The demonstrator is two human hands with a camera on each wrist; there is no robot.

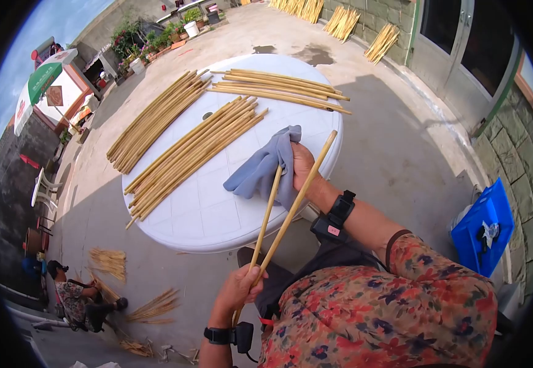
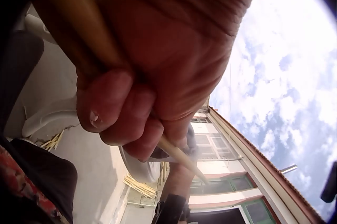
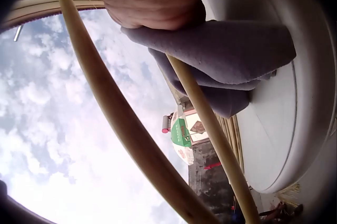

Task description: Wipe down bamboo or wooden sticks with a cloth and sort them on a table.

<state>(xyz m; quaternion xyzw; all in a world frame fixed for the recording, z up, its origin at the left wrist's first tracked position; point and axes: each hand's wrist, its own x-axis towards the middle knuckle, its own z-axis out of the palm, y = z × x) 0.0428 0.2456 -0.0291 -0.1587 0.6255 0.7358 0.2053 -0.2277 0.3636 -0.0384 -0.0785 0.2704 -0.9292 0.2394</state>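
Two sticks [image 1: 277, 211] gripped by left hand [image 1: 239, 288], right hand [image 1: 301, 164] holding grey cloth [image 1: 260, 168]

An outdoor work yard beside a stone-walled building, open to a cloudy sky. A white plastic desk [image 1: 205, 214] stands on the concrete ground [image 1: 395, 159], loaded with rows of stripped yellow canes [image 1: 186, 153]. More cane bundles [image 1: 382, 42] lean against the wall, potted plants [image 1: 156, 37] line the far edge, and a green-and-white parasol [image 1: 39, 83], possibly a stall's, stands beyond.
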